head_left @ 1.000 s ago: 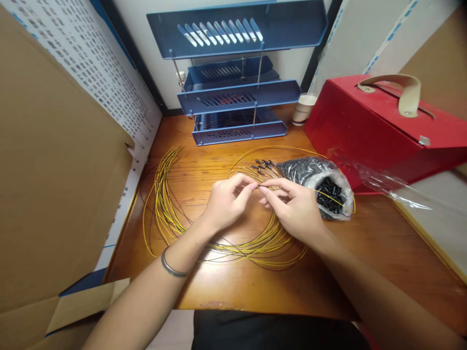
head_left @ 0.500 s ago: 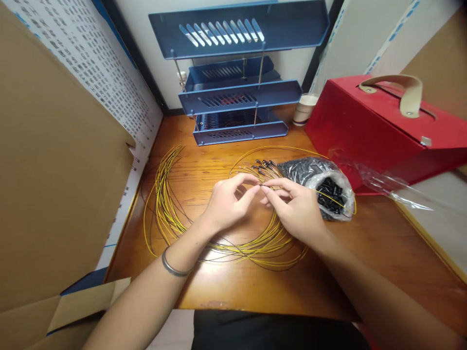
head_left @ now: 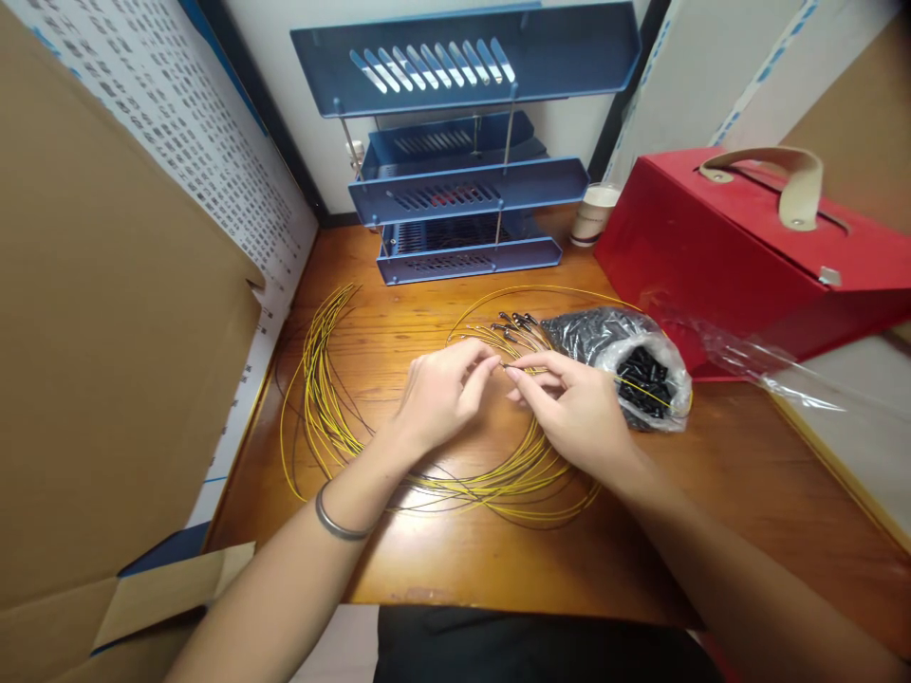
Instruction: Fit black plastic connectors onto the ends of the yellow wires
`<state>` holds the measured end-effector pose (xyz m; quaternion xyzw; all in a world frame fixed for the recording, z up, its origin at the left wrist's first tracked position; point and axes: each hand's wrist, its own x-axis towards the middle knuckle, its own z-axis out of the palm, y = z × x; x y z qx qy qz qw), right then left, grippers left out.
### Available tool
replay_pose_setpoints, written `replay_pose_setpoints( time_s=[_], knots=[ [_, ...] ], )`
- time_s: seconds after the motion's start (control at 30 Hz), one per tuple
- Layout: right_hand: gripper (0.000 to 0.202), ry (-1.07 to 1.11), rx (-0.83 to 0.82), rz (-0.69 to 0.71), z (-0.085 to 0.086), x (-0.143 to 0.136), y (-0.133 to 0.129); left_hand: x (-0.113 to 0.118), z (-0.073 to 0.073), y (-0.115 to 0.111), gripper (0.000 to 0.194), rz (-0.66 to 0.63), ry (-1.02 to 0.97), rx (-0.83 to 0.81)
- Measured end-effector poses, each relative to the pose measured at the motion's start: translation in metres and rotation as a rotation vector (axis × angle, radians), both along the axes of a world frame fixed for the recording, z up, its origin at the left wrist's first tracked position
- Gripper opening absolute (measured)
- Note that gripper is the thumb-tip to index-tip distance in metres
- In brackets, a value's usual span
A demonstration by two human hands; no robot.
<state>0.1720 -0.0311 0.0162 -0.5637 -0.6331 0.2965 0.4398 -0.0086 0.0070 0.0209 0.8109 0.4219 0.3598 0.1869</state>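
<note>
My left hand is closed in a pinch, and what its fingertips hold is too small to make out. Facing it, my right hand pinches a yellow wire, which runs out to the right over a plastic bag. A small dark piece shows in the narrow gap between the two hands' fingertips. Beneath and around the hands lies a loose coil of yellow and dark wires. Just behind my fingers, several wire ends carry shiny black tips. The clear plastic bag holds many small black parts.
At the back stands a blue three-tier tray rack, with a paper cup beside it. A red box with a beige handle is at the right. Cardboard rises on the left of the wooden table.
My left hand has shifted slightly left, so the gap between the fingertips is wider and shows the dark piece. My right hand has hardly moved.
</note>
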Motion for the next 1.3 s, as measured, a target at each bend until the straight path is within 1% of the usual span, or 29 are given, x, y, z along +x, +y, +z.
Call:
replay_pose_setpoints(
  time_s=[0.17, 0.3, 0.37, 0.47, 0.53, 0.57, 0.63, 0.7, 0.77, 0.9, 1.0, 1.03, 1.1, 1.2, 1.3],
  knots=[
    [0.020, 0.028, -0.044, -0.032, -0.001, 0.002, 0.001, -0.001, 0.002, 0.002, 0.018, 0.203, -0.072, 0.010],
    [0.023, 0.032, -0.021, -0.059, 0.002, 0.002, 0.000, 0.000, 0.006, 0.000, 0.026, 0.282, -0.144, -0.064],
    [0.024, 0.044, -0.004, -0.064, 0.004, 0.001, 0.000, 0.001, 0.008, -0.002, 0.033, 0.253, -0.147, -0.134],
    [0.022, 0.063, 0.020, 0.000, 0.005, -0.002, -0.001, 0.004, 0.007, -0.003, 0.040, 0.097, -0.048, -0.195],
    [0.020, 0.046, 0.030, 0.073, 0.004, -0.004, -0.002, 0.005, 0.004, -0.004, 0.043, -0.010, -0.005, -0.182],
    [0.019, 0.031, 0.035, 0.098, 0.004, -0.004, -0.002, 0.006, 0.003, -0.005, 0.043, -0.040, 0.002, -0.166],
    [0.017, -0.003, 0.036, 0.113, 0.004, -0.004, -0.003, 0.006, 0.002, -0.005, 0.044, -0.038, 0.006, -0.145],
    [0.018, -0.023, 0.029, 0.094, 0.004, -0.004, -0.004, 0.005, 0.003, -0.004, 0.044, 0.028, -0.002, -0.143],
    [0.019, -0.029, 0.021, 0.070, 0.005, -0.004, -0.004, 0.002, 0.005, -0.001, 0.045, 0.131, -0.049, -0.157],
    [0.022, -0.008, 0.000, 0.043, 0.004, -0.002, -0.004, -0.008, 0.011, 0.008, 0.047, 0.344, -0.247, -0.175],
    [0.023, 0.045, -0.017, 0.043, 0.001, -0.003, -0.004, -0.013, 0.014, 0.013, 0.047, 0.410, -0.405, -0.176],
    [0.023, 0.063, -0.017, 0.044, 0.000, -0.003, -0.003, -0.014, 0.014, 0.014, 0.048, 0.404, -0.436, -0.181],
    [0.022, 0.083, -0.010, 0.042, -0.001, -0.003, -0.003, -0.012, 0.013, 0.013, 0.050, 0.339, -0.432, -0.210],
    [0.021, 0.077, 0.008, 0.041, 0.000, -0.004, -0.003, -0.006, 0.010, 0.007, 0.053, 0.163, -0.308, -0.290],
    [0.019, 0.065, 0.020, 0.063, 0.002, -0.004, -0.004, 0.002, 0.008, 0.000, 0.049, 0.017, -0.202, -0.349]
  ],
)
